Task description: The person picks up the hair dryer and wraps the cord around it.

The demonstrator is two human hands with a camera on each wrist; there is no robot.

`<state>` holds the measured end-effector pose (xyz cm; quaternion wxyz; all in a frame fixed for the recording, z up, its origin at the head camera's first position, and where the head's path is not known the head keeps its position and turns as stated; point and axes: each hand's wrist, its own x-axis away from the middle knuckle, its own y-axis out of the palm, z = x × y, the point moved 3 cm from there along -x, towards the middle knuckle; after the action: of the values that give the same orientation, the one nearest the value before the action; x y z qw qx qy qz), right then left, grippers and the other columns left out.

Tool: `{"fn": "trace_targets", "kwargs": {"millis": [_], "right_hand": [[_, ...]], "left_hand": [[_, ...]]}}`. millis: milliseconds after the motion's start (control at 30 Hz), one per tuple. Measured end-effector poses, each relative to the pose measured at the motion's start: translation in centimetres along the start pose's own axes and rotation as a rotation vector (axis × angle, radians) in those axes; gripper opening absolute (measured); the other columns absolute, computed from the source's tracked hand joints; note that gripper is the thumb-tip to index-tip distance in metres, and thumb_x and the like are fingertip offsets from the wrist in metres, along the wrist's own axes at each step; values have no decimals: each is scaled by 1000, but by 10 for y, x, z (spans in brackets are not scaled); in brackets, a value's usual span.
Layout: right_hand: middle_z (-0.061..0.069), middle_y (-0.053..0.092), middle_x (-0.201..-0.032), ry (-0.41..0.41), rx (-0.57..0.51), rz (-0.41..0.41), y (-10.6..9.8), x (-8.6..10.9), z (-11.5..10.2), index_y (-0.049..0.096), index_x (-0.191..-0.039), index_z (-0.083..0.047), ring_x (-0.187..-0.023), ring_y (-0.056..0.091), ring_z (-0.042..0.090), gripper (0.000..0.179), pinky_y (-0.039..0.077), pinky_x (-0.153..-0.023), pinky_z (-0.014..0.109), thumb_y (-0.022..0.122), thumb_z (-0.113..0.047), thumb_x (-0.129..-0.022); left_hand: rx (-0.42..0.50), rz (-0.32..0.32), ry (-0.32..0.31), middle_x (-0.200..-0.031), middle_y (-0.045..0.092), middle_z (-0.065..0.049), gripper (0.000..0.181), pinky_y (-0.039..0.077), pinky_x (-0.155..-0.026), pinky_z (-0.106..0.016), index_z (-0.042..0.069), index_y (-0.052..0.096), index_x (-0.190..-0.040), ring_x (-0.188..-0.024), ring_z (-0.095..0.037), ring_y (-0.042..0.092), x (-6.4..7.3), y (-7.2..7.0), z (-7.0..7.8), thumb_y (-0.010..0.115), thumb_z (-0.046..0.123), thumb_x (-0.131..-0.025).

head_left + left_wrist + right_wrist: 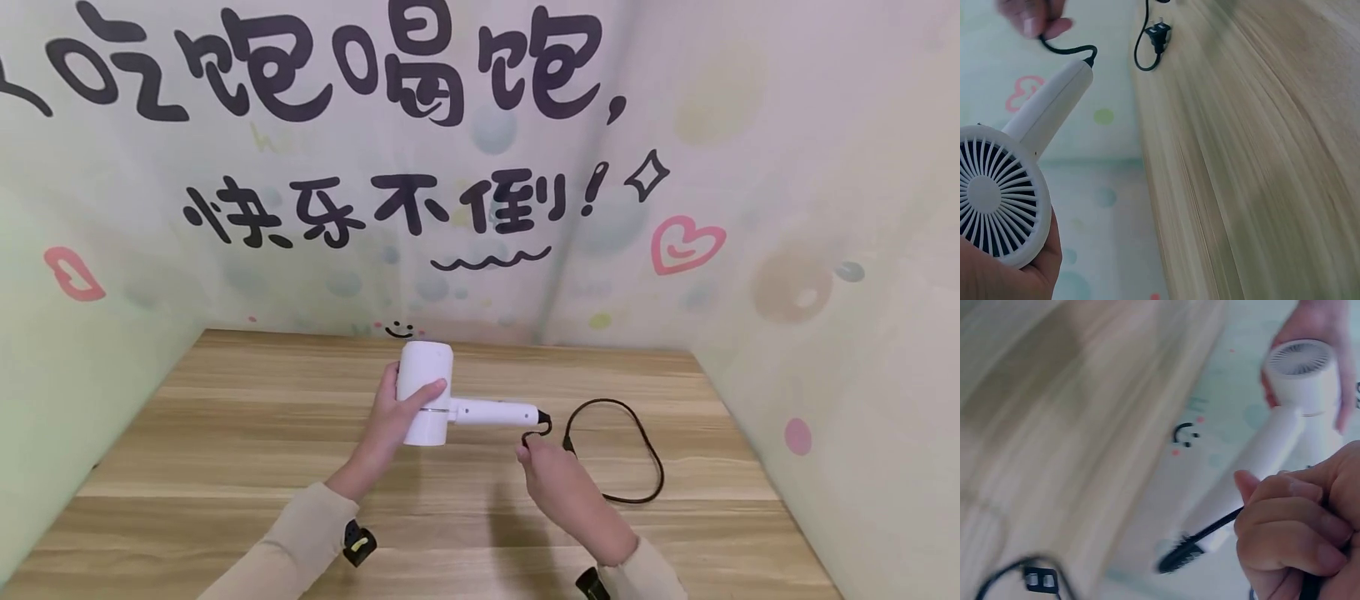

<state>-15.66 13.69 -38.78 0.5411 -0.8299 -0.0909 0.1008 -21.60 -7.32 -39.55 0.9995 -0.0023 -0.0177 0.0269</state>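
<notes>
A white hair dryer (426, 427) is held up over the wooden table, its handle (495, 412) pointing right. My left hand (386, 421) grips it round the barrel, thumb across the front. The round slatted vent (985, 194) faces the left wrist camera. From the handle's end runs a black cord (1216, 526), which my right hand (558, 483) holds in curled fingers. The rest of the cord (651, 446) makes a loop on the right of the table. In the left wrist view its two-pin plug (1159, 34) shows near the top.
The wood-grained table (262, 450) meets a printed backdrop (337, 283) with dark lettering at the back, and pale panels rise on both sides. Both wrists carry dark straps, the left one (359, 543) visible below the sleeve.
</notes>
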Motion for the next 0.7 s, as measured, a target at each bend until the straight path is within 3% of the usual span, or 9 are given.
{"fn": "trace_targets", "kwargs": {"millis": [133,267,467,567,700], "right_hand": [[-2,34,-58,-47,-63,42,-11,-3,-10,46,-78,-7,-48,35,12,24,33,-45,24,44,-20,-99],[3,53,-67,-59,-131,94,-17,-7,-18,51,-84,-7,-56,42,11,26,37,-51,24,40,-23,-100],[4,53,-71,-67,-237,57,-15,-10,-31,50,-91,-10,-61,43,11,25,38,-52,24,33,-24,-102],[2,53,-74,-98,-226,63,-11,-11,-39,47,-91,-11,-66,47,13,23,38,-55,25,31,-24,-102],[0,48,-69,-133,-160,154,-9,-11,-45,45,-90,-10,-62,45,14,20,36,-52,24,35,-22,-101]], "left_hand": [[-53,-28,33,-115,52,-16,62,52,-70,-33,11,36,-132,-94,-25,56,2,3,0,69,26,-82],[-73,-43,69,-115,52,-15,64,52,-70,-34,13,36,-133,-94,-26,57,6,6,2,70,26,-81],[-132,-76,134,-110,56,-15,65,53,-67,-35,14,37,-132,-91,-25,59,15,14,9,73,25,-79],[-153,-93,152,-110,58,-16,66,52,-67,-33,15,38,-134,-90,-25,59,20,18,11,73,24,-79],[-137,-95,116,-111,57,-16,67,52,-69,-34,19,36,-138,-91,-25,58,22,19,11,71,25,-81]]}}
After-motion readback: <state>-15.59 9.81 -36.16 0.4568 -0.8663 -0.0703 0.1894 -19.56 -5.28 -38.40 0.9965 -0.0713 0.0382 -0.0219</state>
